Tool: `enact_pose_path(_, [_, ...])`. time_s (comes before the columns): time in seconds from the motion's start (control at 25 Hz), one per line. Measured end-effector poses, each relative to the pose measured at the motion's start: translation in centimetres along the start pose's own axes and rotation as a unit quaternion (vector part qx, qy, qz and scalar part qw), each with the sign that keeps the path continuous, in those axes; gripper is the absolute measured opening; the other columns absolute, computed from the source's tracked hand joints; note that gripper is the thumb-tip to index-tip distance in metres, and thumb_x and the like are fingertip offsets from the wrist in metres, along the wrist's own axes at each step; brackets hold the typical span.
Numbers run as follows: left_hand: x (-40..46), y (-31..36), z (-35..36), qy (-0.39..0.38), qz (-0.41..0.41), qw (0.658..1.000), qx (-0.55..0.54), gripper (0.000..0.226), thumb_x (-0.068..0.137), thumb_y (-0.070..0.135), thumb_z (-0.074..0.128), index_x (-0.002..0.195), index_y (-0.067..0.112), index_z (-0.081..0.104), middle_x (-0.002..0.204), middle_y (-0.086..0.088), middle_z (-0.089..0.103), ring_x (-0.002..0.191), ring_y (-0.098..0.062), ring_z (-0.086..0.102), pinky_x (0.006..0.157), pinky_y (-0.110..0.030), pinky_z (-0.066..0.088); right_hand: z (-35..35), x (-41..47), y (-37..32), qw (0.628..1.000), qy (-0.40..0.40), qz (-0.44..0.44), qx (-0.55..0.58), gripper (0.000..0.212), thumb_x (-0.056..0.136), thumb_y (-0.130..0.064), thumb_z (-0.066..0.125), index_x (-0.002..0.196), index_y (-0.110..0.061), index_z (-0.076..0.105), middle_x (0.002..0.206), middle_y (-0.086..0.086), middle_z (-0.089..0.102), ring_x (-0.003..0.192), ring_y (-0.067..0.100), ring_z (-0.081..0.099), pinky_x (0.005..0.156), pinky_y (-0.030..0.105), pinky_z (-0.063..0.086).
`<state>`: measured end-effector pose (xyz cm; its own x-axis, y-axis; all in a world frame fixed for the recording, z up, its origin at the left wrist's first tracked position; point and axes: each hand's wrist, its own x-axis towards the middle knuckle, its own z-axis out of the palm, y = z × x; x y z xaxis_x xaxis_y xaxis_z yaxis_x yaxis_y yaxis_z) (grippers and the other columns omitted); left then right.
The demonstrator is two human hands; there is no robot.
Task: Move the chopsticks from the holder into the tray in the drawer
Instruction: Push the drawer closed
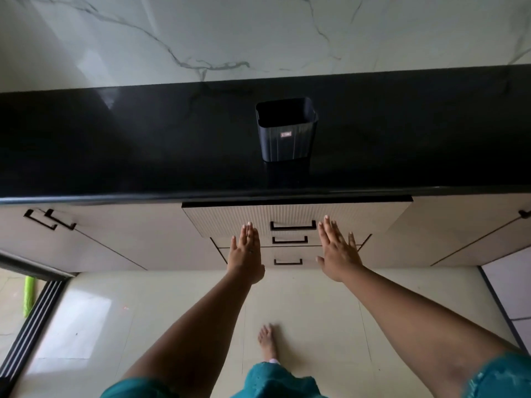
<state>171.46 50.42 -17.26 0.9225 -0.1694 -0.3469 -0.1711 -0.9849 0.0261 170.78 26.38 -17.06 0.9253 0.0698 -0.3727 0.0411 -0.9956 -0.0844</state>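
A dark ribbed holder (286, 130) stands upright on the black countertop (129, 145), and I see no chopsticks in its open top. Below it the top drawer (230, 219), beige with a black handle, sticks out only a little from the cabinet; its inside and any tray are hidden. My left hand (246, 251) is flat with fingers stretched, its tips against the drawer front left of the handle. My right hand (337, 249) is flat too, fingertips on the drawer front right of the handle. Both hands hold nothing.
Two more drawers (288, 255) sit under the top one. Cabinet doors with black handles (50, 219) flank them. A marble wall (258, 33) rises behind the counter. My bare foot (267, 340) stands on the pale tiled floor; a sliding door track (31, 320) runs at the left.
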Motion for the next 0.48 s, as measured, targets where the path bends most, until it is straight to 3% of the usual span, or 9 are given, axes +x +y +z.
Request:
enact_pose_path(0.16, [5.5, -0.1, -1.3, -0.043, 0.033, 0.997, -0.062, 0.095, 0.092, 0.039, 0.052, 0.150, 0.005, -0.014, 0.157, -0.015, -0.025, 0.146, -0.029, -0.020, 0.120, -0.043, -0.001, -0.9, 5.6, -0.6, 0.995, -0.091, 0.036, 0.035, 0.090, 0.097, -0.042, 0.041, 0.144, -0.016, -0.031, 0.146, 0.006, -0.046, 0.141, 0.020, -0.031, 0.117, 0.053, -0.006])
enact_pose_path(0.24, [6.7, 0.1, -1.0, -0.064, 0.043, 0.994, -0.080, 0.096, 0.092, 0.040, 0.053, 0.150, 0.006, -0.015, 0.156, -0.015, -0.026, 0.146, -0.028, -0.020, 0.119, -0.043, -0.003, -0.2, 6.3, -1.4, 0.994, -0.078, 0.064, 0.036, 0.089, 0.097, -0.038, 0.040, 0.144, -0.013, -0.030, 0.146, 0.009, -0.045, 0.142, 0.022, -0.031, 0.118, 0.054, -0.006])
enact_pose_path(0.32, [7.6, 0.2, -0.5, -0.028, 0.037, 0.996, -0.072, 0.093, 0.093, 0.036, 0.052, 0.151, 0.005, -0.014, 0.158, -0.015, -0.021, 0.147, -0.027, -0.018, 0.118, -0.039, -0.007, 0.3, 7.5, -2.3, 0.994, -0.046, 0.086, 0.039, 0.084, 0.098, -0.038, 0.035, 0.145, -0.010, -0.028, 0.145, 0.010, -0.045, 0.143, 0.023, -0.029, 0.118, 0.054, -0.007])
enact_pose_path(0.48, [9.6, 0.1, -0.7, -0.036, 0.037, 0.997, -0.054, 0.087, 0.093, 0.020, 0.048, 0.150, 0.004, -0.016, 0.158, -0.017, -0.021, 0.147, -0.029, -0.019, 0.117, -0.036, -0.009, -0.2, 9.5, -2.8, 0.992, -0.053, 0.093, 0.072, 0.079, 0.098, -0.053, 0.021, 0.145, -0.011, -0.027, 0.140, 0.005, -0.041, 0.145, 0.021, -0.025, 0.114, 0.053, -0.014])
